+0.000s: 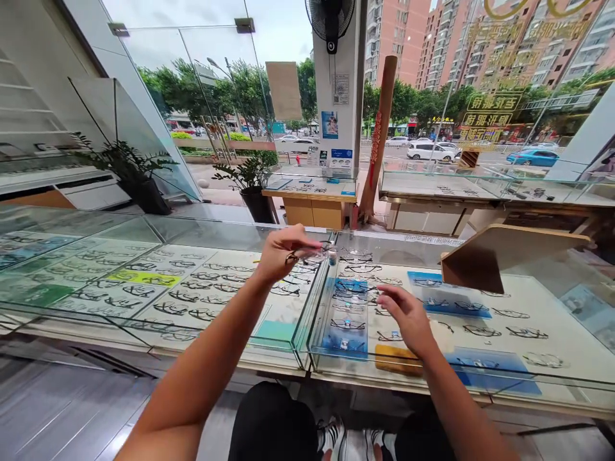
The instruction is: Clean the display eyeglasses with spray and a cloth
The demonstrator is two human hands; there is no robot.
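Hanging above the glass worktop (526, 289), a pair of glasses (314, 252) is pinched in the left hand (287, 251); the right hand (407, 320), apart from it with fingers (393, 293) loosely parted, is held near eyeglass frames (356, 288).

Glass display cases (533, 307), rows of eyeglasses (527, 333) inside, blue sheets (504, 379) beneath some, yellow-green card (139, 277) under others

A black fan (331, 19) hangs on a pillar (346, 121); a blue car (532, 158) is outside.

Head camera looks forward, down over counters (521, 288).
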